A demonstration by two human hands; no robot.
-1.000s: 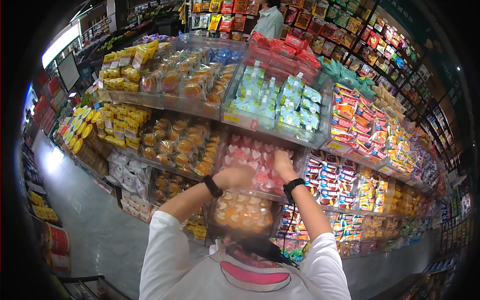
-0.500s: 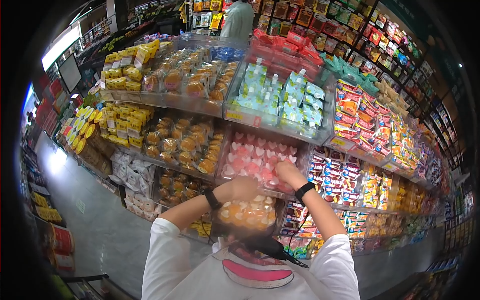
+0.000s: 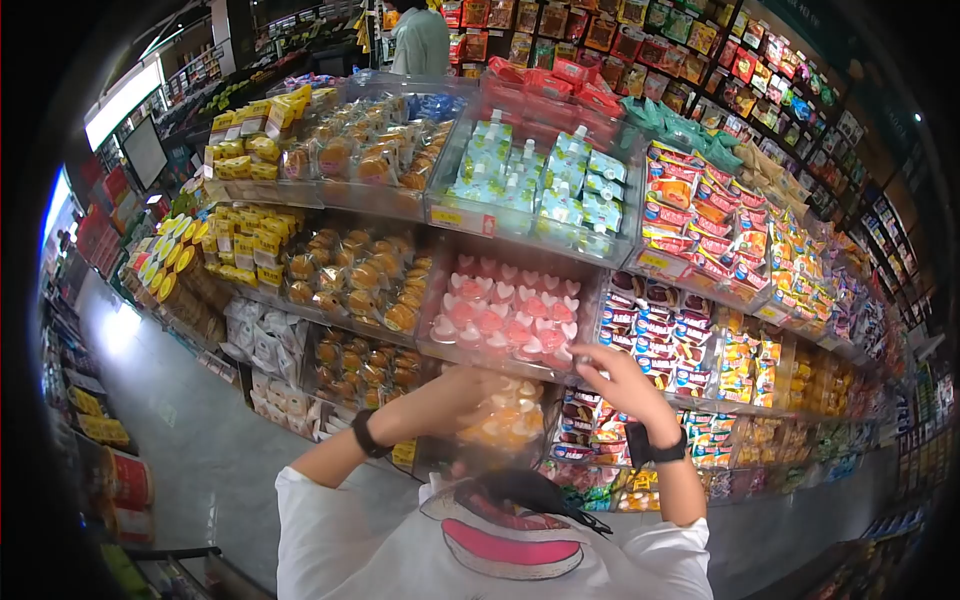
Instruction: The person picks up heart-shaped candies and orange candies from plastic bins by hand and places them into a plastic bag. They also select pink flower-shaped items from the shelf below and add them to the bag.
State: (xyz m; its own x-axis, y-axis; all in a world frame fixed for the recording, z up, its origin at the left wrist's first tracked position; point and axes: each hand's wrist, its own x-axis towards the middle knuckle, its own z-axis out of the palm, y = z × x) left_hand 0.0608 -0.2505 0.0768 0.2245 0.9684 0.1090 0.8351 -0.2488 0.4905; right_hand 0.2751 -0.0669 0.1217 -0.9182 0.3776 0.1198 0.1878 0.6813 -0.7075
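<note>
Pink cups with pale heart-shaped tops (image 3: 505,310) stand in rows in a clear bin (image 3: 440,345) in front of me. My right hand (image 3: 625,385) is at the bin's front right corner, thumb and forefinger apart, with nothing showing between them. Lower down, my left hand (image 3: 465,395) is smeared by motion in front of the shelf, its fingers not distinct. It partly overlaps a lower bin of orange cups with similar pale tops (image 3: 510,420). A black band circles each wrist.
Light-blue spouted pouches (image 3: 490,165) fill the bin above. Wrapped buns (image 3: 350,265) lie to the left, blue-and-white snack packets (image 3: 655,340) to the right. Clear bin walls and front lips divide the tiers. A person (image 3: 420,45) stands behind the display; grey floor (image 3: 200,440) runs along the left.
My right hand has come out of the pink-cup bin, down and to the right, and its fingers have spread. My left hand has shifted slightly left and down. The person behind appears further left.
</note>
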